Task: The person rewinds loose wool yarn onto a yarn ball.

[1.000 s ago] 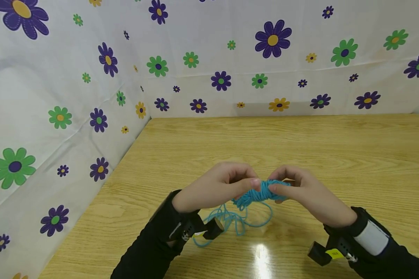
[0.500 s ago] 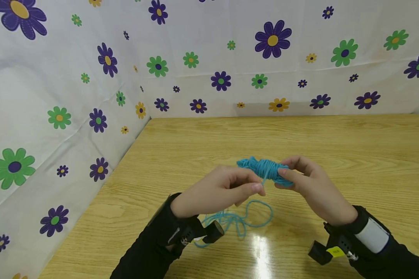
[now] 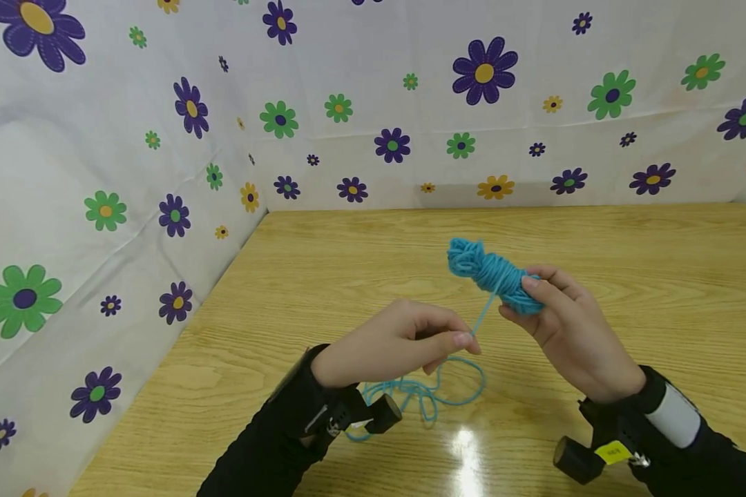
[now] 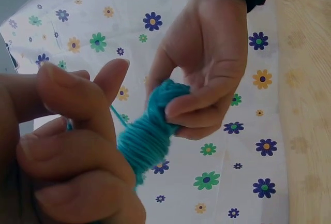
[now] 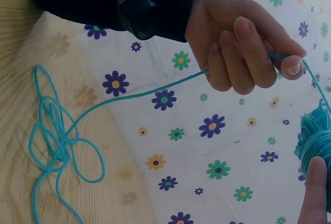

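A wound bundle of turquoise yarn [image 3: 488, 269] is held up over the table by my right hand [image 3: 572, 324], thumb on one side and fingers behind its lower right end. My left hand [image 3: 410, 338] pinches the yarn strand [image 5: 155, 90] between thumb and forefinger, below and left of the bundle. In the right wrist view the strand passes through the left hand's curled fingers. It runs taut up to the bundle and trails down to a loose tangle of yarn [image 5: 57, 141] on the table. The left wrist view shows the bundle's wraps [image 4: 145, 141] close behind the left fingers.
The wooden table [image 3: 348, 262] spreads under both hands. A white cloth [image 3: 348, 69] with printed flowers hangs behind it and along the left side. Each wrist carries a black camera [image 3: 577, 459] on a dark sleeve.
The yarn bundle has swung up and right with my right hand, its far end tilting upward. My left hand has parted from the bundle, drawing out a length of strand between them.
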Available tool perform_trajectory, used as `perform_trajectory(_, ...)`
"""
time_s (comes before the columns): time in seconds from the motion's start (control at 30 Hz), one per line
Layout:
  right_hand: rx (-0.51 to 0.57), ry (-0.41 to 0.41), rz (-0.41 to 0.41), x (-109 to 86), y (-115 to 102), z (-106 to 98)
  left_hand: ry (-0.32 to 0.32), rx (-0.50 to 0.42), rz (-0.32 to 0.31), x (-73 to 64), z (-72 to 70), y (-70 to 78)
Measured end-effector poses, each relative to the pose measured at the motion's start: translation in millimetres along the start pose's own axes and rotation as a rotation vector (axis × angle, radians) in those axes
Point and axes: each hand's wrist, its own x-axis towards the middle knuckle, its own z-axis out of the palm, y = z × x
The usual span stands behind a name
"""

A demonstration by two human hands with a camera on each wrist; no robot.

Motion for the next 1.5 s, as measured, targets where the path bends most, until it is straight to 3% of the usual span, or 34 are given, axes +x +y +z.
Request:
perform_trajectory(0.17, 0.118, -0.045, 0.016, -1.2, -1, 1, -0.005, 0.004, -0.011, 1.6, 0.3, -3.0)
perform_trajectory(0.37, 0.145, -0.062, 0.039, -3.9, -4, 0, -0.013, 0.023, -0.038, 4.0, -1.2, -8.1)
perform_trajectory(0.6, 0.192, -0.197, 0.041, -5.6, -7, -1, -0.005, 0.01, -0.095, 6.8, -3.1, -13.0)
perform_trajectory(0.87, 0.045, -0.32, 0.085, -4.9, -8, -3, 0.039, -0.041, -0.063, 7.7, -4.9, -17.9)
perform_trajectory(1.13, 0.017, -0.443, 0.124, -5.2, -8, -4, 0.054, -0.041, -0.072, 7.6, -6.4, -16.5)
perform_trajectory(1.33, -0.171, -0.496, 0.128, -3.6, -13, -10, 0.062, -0.079, -0.071, 6.7, -9.0, -16.0)
perform_trajectory(1.5, -0.535, -0.44, 0.146, -4.6, -18, -3, 0.062, -0.095, -0.063, 5.7, -10.1, -14.8)
